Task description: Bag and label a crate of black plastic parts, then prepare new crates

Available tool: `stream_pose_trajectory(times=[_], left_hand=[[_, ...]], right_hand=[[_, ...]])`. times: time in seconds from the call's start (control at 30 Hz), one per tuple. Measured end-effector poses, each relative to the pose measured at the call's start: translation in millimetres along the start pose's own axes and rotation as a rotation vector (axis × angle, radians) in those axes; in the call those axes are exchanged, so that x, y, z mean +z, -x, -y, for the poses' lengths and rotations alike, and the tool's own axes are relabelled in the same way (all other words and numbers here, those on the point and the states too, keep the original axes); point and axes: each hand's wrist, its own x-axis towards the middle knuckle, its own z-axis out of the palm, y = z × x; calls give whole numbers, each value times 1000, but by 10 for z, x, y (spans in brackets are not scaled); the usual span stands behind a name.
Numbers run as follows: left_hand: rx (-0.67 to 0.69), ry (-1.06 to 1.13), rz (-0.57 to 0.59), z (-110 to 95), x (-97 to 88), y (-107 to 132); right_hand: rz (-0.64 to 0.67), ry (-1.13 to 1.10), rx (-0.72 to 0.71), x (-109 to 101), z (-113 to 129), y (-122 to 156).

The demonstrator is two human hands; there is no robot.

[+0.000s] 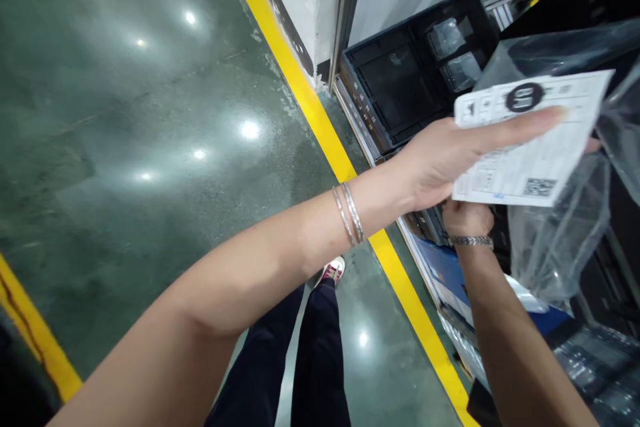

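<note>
My left hand (450,153) reaches across from the left, thumb and fingers closed on a white printed sheet (530,140) with a black round mark and a QR code. The sheet lies against a clear plastic bag (560,233) that hangs open beside it. My right hand (467,217), with a metal wristband, sits just under the sheet; its fingers are hidden behind the paper and the bag.
A black compartment tray (400,87) with small clear packets stands on a rack behind the hands. Blue items (445,273) and more dark trays sit lower right. A yellow floor line (320,120) runs along the rack. My legs and a shoe (333,270) show below.
</note>
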Motion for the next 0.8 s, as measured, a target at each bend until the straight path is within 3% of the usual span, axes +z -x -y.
stream_pose_trajectory(times=[0.07, 0.17, 0.27, 0.37, 0.47, 0.6, 0.7, 0.8], left_hand=[[38, -13, 3, 41, -148, 35], [60, -37, -266, 130, -399, 250], [54, -26, -449, 264, -552, 701], [-9, -54, -429, 427, -455, 1264], [-77, -99, -358, 588, -93, 1725], [-136, -165, -270, 829, 669, 2081], [-185, -207, -177, 1095, 1331, 2289], [-217, -212, -102, 1463, 1948, 2574]], right_hand=[[-49, -78, 49, -95, 1, 202], [115, -242, 49, -201, -3, 680], [407, -530, 33, -326, 5, 1272], [517, -887, 115, -666, 54, 1851], [447, -1160, 190, -1294, 109, 2323], [329, -1418, 212, -2247, 65, 2807], [279, -1490, 193, -2809, -126, 3175], [198, -1570, 222, -3206, -459, 3658]])
